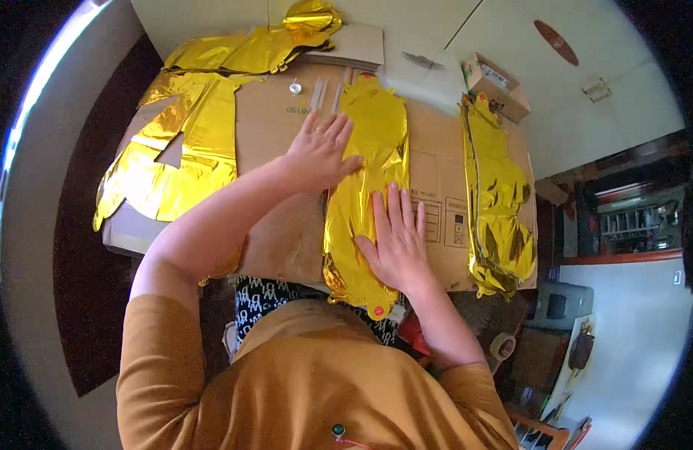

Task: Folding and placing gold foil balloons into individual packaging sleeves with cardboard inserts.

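Note:
A flat, uninflated gold foil balloon [376, 131] lies lengthwise on brown cardboard [279, 217] in front of me. My left hand [322, 148] is open with fingers stretched out, at the balloon's left edge; its thumb reaches over the foil. Lower down, my right hand [397, 244] rests flat along the right side of the same foil, its fingers apart. A tab with a red round mark [378, 310] sticks out at the near end of the balloon. Neither hand grips anything.
Another flat gold balloon [204, 150] covers the left side, with more gold foil [241, 51] behind it. To the right lies a folded gold foil piece [500, 202]. A small open carton [496, 86] stands at the back right, and a white tape roll [295, 88] sits behind my left hand.

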